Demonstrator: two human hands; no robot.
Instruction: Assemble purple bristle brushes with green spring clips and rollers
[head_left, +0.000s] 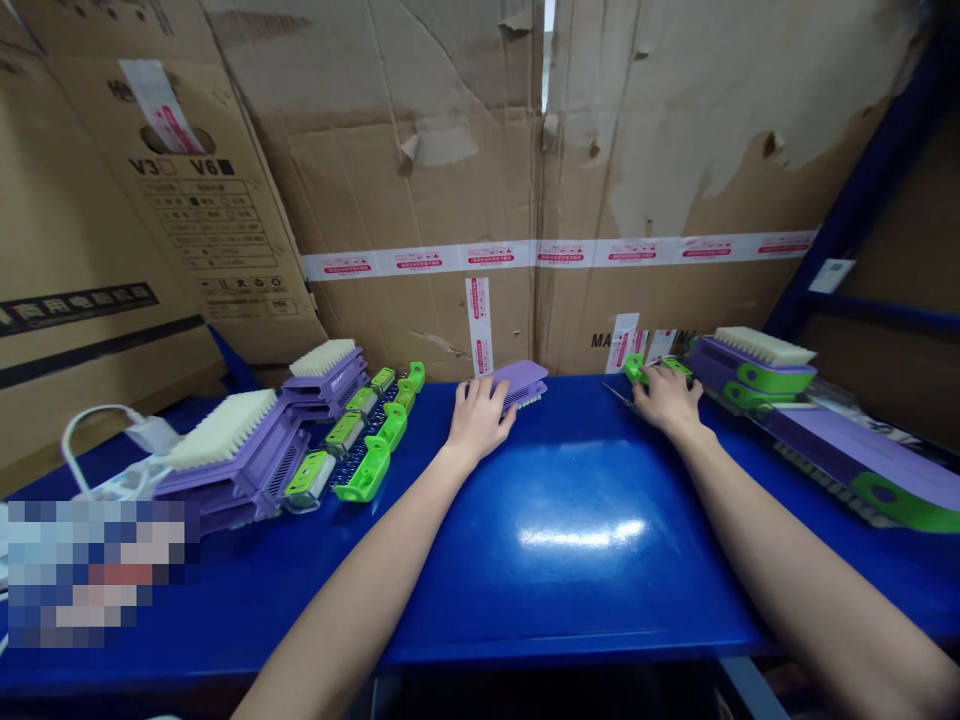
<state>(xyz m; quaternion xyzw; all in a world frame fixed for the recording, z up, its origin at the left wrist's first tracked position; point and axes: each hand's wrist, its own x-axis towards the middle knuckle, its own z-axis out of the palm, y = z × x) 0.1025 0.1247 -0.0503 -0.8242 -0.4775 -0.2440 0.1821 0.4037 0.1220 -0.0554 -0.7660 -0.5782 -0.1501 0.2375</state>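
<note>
At the back middle of the blue table, my left hand (pixel 480 418) grips the near end of a purple plastic brush (pixel 525 375), its bristles facing down. Its thumb lies along the side and the fingers lie over the top. Farther right, my right hand (pixel 667 397) is closed over a bright green plastic part (pixel 634 368), whose shape is partly hidden by the fingers. A thin metal piece (pixel 617 396) sticks out to the left beneath this hand; whether the hand holds it I cannot tell.
Left stand stacked purple brushes (pixel 225 440) with white bristles, beside rows of green parts (pixel 367 475). Purple-and-green brushes (pixel 862 450) lie at the right. Cardboard (pixel 420 180) walls the back of the blue table (pixel 525 600). A white cable (pixel 82 430) lies left; a blue post (pixel 847 190) rises right.
</note>
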